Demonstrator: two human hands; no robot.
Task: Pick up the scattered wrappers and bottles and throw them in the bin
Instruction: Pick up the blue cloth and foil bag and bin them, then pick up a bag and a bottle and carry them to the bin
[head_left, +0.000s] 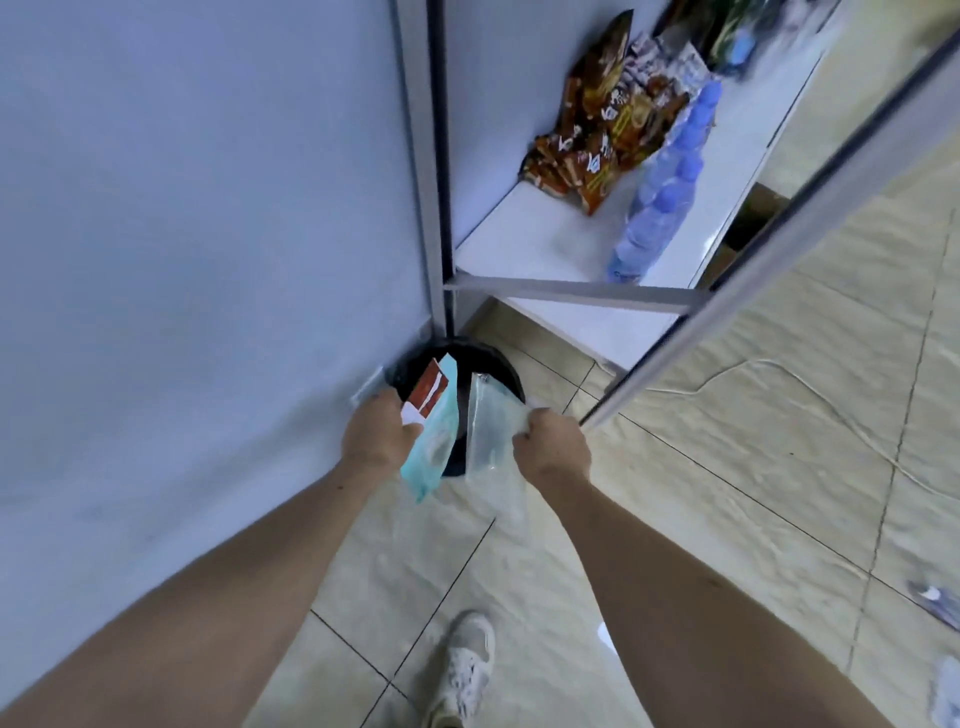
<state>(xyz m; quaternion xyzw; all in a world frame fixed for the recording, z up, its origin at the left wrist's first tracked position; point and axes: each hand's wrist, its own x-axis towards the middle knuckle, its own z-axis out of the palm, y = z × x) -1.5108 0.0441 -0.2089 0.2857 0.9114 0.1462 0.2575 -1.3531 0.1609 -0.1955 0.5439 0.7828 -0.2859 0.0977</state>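
The shoe (467, 670) faces the bin (493, 371); left hand (375, 436) grips a teal wrapper (434, 441), right hand (551, 446) a clear wrapper (485, 434). Next: let go.

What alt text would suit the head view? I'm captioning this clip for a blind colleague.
Seen from above, a person's left hand holds a teal and red wrapper and the right hand a clear wrapper, both over a black bin beside a grey wall. To the right, a shelf holds snack packets and water bottles; more litter lies on the tiled floor.
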